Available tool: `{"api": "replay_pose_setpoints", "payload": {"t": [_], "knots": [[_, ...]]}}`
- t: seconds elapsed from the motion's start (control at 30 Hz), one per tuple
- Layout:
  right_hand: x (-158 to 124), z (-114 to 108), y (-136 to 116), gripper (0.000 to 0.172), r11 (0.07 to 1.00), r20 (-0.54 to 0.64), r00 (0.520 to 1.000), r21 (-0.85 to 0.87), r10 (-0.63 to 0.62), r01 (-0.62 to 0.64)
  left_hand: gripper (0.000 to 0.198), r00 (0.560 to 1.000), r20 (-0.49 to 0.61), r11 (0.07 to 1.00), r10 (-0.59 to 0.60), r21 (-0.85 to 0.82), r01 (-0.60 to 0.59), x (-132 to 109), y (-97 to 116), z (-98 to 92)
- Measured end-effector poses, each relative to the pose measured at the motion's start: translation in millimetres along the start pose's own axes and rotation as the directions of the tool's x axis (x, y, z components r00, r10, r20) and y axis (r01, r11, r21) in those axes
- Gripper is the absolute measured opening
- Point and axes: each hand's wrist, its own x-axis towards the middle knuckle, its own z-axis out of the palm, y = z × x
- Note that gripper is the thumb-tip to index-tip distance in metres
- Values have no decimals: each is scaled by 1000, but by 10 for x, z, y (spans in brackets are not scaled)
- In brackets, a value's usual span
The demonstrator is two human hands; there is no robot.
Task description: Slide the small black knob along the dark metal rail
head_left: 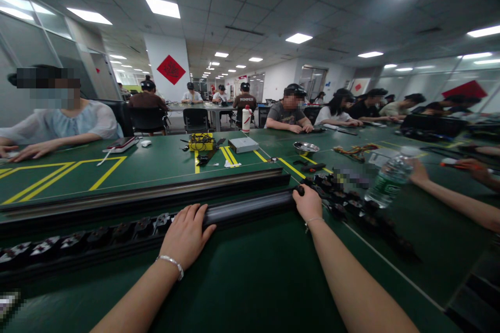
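Note:
A long black metal channel (250,208) lies across the green table. Several black sockets-like parts (101,237) sit in a row in its left stretch, while the stretch between my hands shows bare grey metal. My left hand (186,239) rests over the channel beside the last part in the row, fingers stretched out and thumb apart. At the channel's right end, my right hand (309,204) is closed on a small black part (300,190), mostly hidden by the fingers. More black parts (336,195) lie loose just right of that hand.
A second long rail (148,191) lies behind the channel. A water bottle (390,177) stands at right near another person's hand (419,173). Farther back are a metal bowl (307,148), a white box (244,144) and a yellow box (201,142) with cables. Other people sit around.

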Motion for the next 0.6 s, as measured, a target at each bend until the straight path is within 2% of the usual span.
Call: {"api": "replay_pose_setpoints", "payload": {"t": [0.27, 0.6], "knots": [[-11, -42, -12, 30, 1000, -7, 1000, 10, 10, -10, 54, 1000, 11, 1000, 1, 12, -1, -4, 10, -27], [-11, -70, -15, 30, 998, 45, 997, -16, 56, -55, 53, 1000, 13, 1000, -14, -23, 14, 1, 3, -23]]}}
